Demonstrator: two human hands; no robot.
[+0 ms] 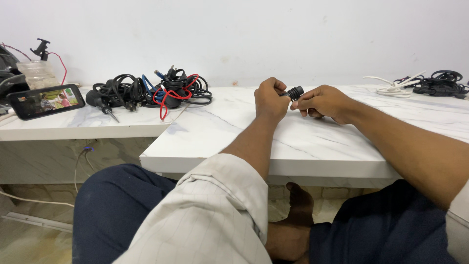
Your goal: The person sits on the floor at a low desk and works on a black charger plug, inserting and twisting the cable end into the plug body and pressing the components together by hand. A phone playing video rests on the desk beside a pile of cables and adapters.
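A small black ribbed cylindrical plastic part (295, 92) is held just above the white marble-patterned surface (234, 142), at upper centre of the frame. It is pinched from the right by the fingers of the right hand (323, 101); the left hand (270, 100) is curled into a fist against its other end. A firm pinch close to the ribbed collar, with both wrists steadied over the surface, would likely give the best control. What the left fist encloses is hidden, and whether a cable runs from the part cannot be told. At upper left a tangle of black, red and blue cables (156, 90) is hard to separate.
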